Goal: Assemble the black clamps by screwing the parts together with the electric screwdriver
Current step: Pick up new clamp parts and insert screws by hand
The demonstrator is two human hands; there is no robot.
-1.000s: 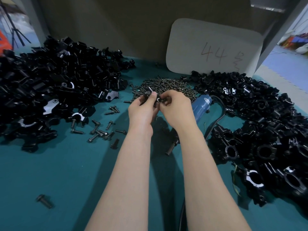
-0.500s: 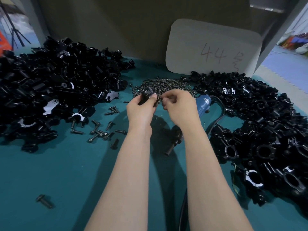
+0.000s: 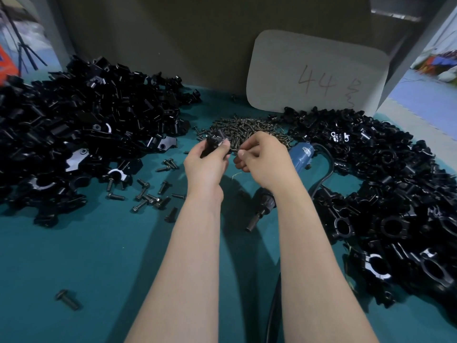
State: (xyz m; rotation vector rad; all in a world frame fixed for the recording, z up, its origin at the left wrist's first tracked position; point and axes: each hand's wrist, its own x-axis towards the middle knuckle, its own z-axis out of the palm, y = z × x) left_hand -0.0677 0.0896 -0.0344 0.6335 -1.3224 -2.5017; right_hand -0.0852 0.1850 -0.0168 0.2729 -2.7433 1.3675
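My left hand (image 3: 207,162) grips a small black clamp part (image 3: 214,142) with a screw standing up from it, held above the green table. My right hand (image 3: 264,159) hovers just to the right of it with fingers curled; whether it pinches a screw I cannot tell. The blue electric screwdriver (image 3: 300,154) lies on the table under my right wrist, its black tip (image 3: 259,211) pointing toward me. A pile of small dark screws (image 3: 247,129) lies just behind both hands.
A large heap of black clamp parts (image 3: 74,134) fills the left side, another heap (image 3: 395,194) the right. Loose bolts (image 3: 148,194) lie scattered left of my left arm, one bolt (image 3: 68,299) near the front. A white card marked 44 (image 3: 316,75) leans on the back wall.
My hands have separated: the left one has pulled the clamp part slightly left and up, the right one has drawn back to the right.
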